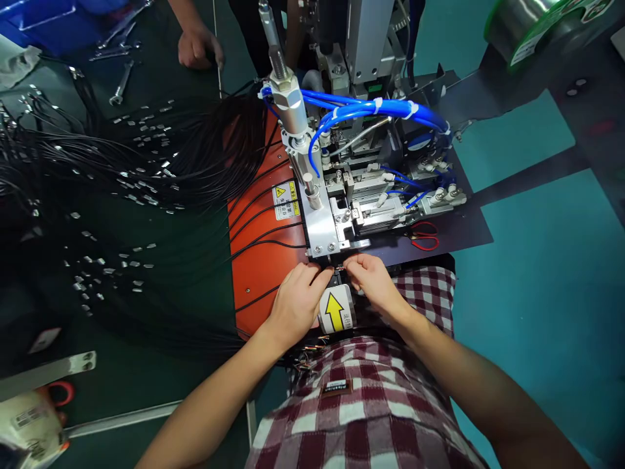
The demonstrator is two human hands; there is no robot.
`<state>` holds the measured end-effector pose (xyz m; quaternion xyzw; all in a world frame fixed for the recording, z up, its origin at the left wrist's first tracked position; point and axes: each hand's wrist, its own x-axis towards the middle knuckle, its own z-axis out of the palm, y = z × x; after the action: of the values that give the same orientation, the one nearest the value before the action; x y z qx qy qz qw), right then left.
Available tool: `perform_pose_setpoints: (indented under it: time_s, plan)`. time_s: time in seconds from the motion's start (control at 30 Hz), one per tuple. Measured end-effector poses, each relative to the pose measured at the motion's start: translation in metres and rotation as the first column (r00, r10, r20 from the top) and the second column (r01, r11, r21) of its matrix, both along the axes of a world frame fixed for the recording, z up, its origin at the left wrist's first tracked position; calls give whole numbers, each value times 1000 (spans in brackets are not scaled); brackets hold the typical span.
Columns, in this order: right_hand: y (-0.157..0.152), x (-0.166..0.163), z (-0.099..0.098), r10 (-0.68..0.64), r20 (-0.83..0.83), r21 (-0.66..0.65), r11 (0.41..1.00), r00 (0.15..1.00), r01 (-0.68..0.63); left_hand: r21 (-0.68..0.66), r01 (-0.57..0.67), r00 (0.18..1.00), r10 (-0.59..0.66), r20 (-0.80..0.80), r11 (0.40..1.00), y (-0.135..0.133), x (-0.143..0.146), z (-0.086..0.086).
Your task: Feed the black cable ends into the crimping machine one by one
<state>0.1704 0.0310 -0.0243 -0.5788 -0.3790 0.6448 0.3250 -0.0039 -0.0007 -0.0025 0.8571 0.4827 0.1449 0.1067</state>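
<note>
At the near edge of the bench machine (319,228), my left hand (299,296) is closed, thumb and fingers together, on a black cable (258,299) that runs in from the left across the orange plate (263,273). Facing it, my right hand (374,279) pinches at the cable's tip; what lies between its fingertips is too small to make out. Just below both hands is a white label with a yellow arrow (334,312). More black cables (273,208) cross the orange plate into the machine.
Bundles of black cables with metal ends (141,153) spread over the left of the table. Red-handled scissors (424,236) lie right of the machine. Blue air hoses (390,107) arch above it. Wrenches (122,83), a solder spool (532,32) and another person's hand (199,47) are farther back.
</note>
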Motion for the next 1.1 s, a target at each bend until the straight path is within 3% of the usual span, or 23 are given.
perform_pose_setpoints:
  time_s: [0.17,0.33,0.63,0.9,1.1]
  plan:
    - [2,7,2,23,-198,-65,997,980,-36,-9,-8,999,8,47,1000,0,1,-1]
    - [-3,6,-1,1,-152,-4,1000,988,-1,-49,-24,992,30,122,999,-1,0,-3]
    - [0,7,-1,132,-20,100,987,991,-129,-73,-25,962,43,268,997,-1,-3,-6]
    - [3,10,-4,167,-222,8,985,960,-170,-65,-16,976,30,215,998,-1,-3,-7]
    - [-4,12,-4,61,-239,-10,998,969,-65,-66,-15,976,29,217,998,-1,-3,-6]
